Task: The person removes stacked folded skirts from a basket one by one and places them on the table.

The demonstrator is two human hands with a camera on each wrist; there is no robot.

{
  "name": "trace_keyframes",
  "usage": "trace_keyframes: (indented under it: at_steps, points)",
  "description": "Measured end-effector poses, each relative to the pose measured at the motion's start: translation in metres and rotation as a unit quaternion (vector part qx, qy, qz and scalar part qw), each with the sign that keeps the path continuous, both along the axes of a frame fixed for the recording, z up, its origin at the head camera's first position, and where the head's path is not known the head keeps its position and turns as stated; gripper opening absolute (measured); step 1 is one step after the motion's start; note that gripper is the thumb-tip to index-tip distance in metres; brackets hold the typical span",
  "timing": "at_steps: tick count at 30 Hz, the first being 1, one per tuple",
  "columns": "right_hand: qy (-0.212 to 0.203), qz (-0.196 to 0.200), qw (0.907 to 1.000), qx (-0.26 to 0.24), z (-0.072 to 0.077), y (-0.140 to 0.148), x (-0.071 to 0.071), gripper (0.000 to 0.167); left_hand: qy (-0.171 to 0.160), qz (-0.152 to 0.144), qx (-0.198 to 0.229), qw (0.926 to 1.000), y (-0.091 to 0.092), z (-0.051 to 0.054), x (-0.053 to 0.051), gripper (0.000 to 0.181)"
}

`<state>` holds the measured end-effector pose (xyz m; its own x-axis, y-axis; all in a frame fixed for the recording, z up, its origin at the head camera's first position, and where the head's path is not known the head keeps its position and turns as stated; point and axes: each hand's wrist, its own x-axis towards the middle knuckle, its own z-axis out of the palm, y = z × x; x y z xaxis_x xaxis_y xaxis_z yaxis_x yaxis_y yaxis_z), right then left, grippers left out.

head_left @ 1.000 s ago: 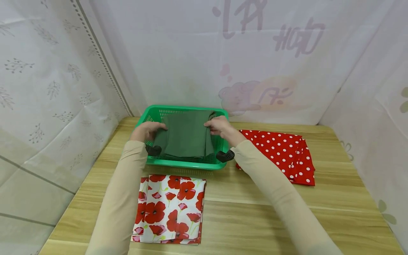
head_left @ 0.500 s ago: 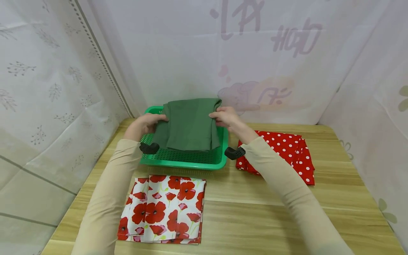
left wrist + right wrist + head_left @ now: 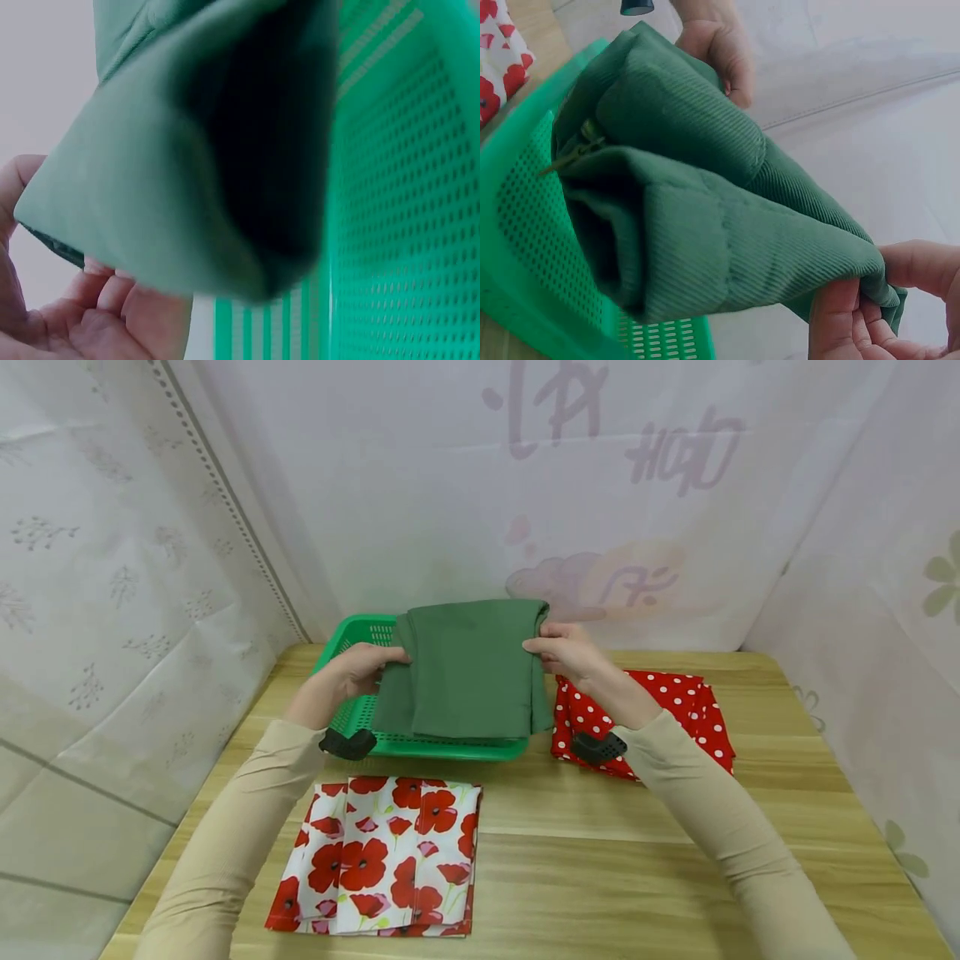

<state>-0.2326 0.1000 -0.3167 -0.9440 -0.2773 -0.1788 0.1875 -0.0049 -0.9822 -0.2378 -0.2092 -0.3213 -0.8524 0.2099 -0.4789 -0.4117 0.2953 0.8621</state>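
Observation:
A folded green cloth (image 3: pixel 474 670) hangs over a green plastic basket (image 3: pixel 442 750) in the head view, gripped at both sides. My left hand (image 3: pixel 354 670) pinches its left edge, thumb on top. On the opposite edge, my right hand (image 3: pixel 573 653) pinches the fabric between thumb and fingers. The right wrist view shows thick folded layers of the cloth (image 3: pixel 705 202), with a small zip at one end and ribbed-looking fabric. In the left wrist view, a dark opening shows between its folds. The cloth covers much of the basket's inside.
A folded white cloth with red poppies (image 3: pixel 401 856) lies on the wooden table (image 3: pixel 600 877) in front of the basket. To the right is a red polka-dot cloth (image 3: pixel 675 697), partly behind my right arm. Patterned white curtains (image 3: pixel 420 485) stand behind and at both sides.
Both hands have lifted the green cloth out of the basket and shifted it to the right, bringing it slightly nearer in the last half second. The basket and other cloths stay put.

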Motion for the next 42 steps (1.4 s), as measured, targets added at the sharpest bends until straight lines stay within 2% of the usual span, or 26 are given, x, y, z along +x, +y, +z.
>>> trace_keyframes:
  at_steps: [6, 8, 11, 16, 20, 25, 27, 30, 33, 37, 42]
  points:
    - [0.007, 0.011, 0.9999, 0.009, -0.003, 0.025, 0.025, 0.015, 0.008, -0.018, 0.030, 0.9993, 0.015, -0.004, 0.021, 0.014]
    - [0.006, 0.011, 0.9998, 0.017, -0.005, 0.033, 0.035, 0.009, 0.012, -0.027, 0.035, 0.9989, 0.020, -0.006, 0.028, 0.014]
    - [0.011, 0.016, 0.9994, 0.028, -0.010, 0.044, 0.049, 0.020, 0.016, -0.037, 0.039, 0.9984, 0.029, -0.009, 0.038, 0.017]
    - [0.022, 0.022, 0.9988, 0.038, -0.021, 0.064, 0.072, 0.044, 0.018, -0.038, 0.042, 0.9983, 0.045, -0.018, 0.056, 0.013]
    - [0.029, 0.020, 0.9991, 0.026, -0.030, 0.078, 0.090, 0.047, 0.021, -0.048, 0.053, 0.9972, 0.057, -0.026, 0.068, 0.012]
    - [0.026, 0.001, 0.9997, 0.001, -0.035, 0.094, 0.113, 0.049, 0.027, -0.068, 0.076, 0.9944, 0.074, -0.029, 0.081, 0.011]
    - [0.029, -0.004, 0.9996, -0.002, -0.038, 0.101, 0.123, 0.044, 0.029, -0.073, 0.087, 0.9931, 0.080, -0.030, 0.087, 0.017]
    - [0.036, -0.011, 0.9993, -0.005, -0.045, 0.112, 0.138, 0.027, 0.030, -0.086, 0.100, 0.9908, 0.090, -0.034, 0.099, 0.024]
    - [0.043, -0.012, 0.9990, 0.000, -0.054, 0.124, 0.152, 0.014, 0.025, -0.099, 0.108, 0.9889, 0.103, -0.042, 0.112, 0.023]
    - [0.037, -0.018, 0.9990, 0.015, -0.065, 0.138, 0.169, 0.014, 0.013, -0.113, 0.117, 0.9866, 0.121, -0.054, 0.128, 0.022]
    - [0.029, -0.015, 0.9992, 0.023, -0.078, 0.153, 0.185, 0.014, -0.002, -0.114, 0.117, 0.9866, 0.136, -0.070, 0.142, 0.023]
